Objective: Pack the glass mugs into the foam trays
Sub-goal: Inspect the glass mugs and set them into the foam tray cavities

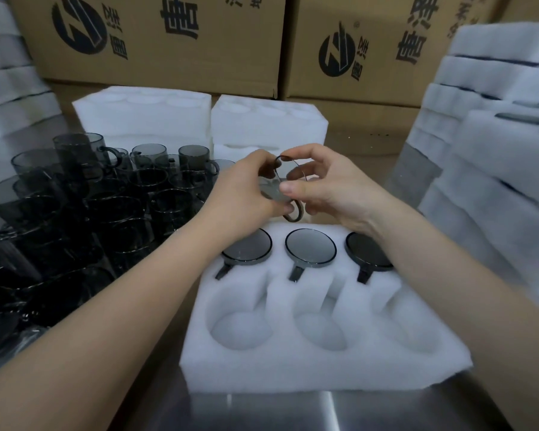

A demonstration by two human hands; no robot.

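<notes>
Head view: both hands are holding one glass mug [276,189] in the air, tilted, just beyond the far edge of the foam tray [324,371], at 12 o'clock from the tray's centre. The left hand [246,191] is gripping the mug from 9 o'clock, fingers curled round its body. The right hand [327,185] is pinching it from 3 o'clock, thumb in front and fingers arching over the rim. The mug's handle is hanging at 6 o'clock, between the two thumbs. The tray is resting on a metal table [293,412]. Three packed mugs [311,248] are sitting in its far row of pockets, handles pointing toward 6 o'clock, while the near row is showing bare foam. Loose mugs [112,206] are crowding at 9 o'clock, foam blocks [143,116] and cardboard boxes [168,42] are standing at 12 o'clock, and a foam stack [486,150] is rising at 3 o'clock.
</notes>
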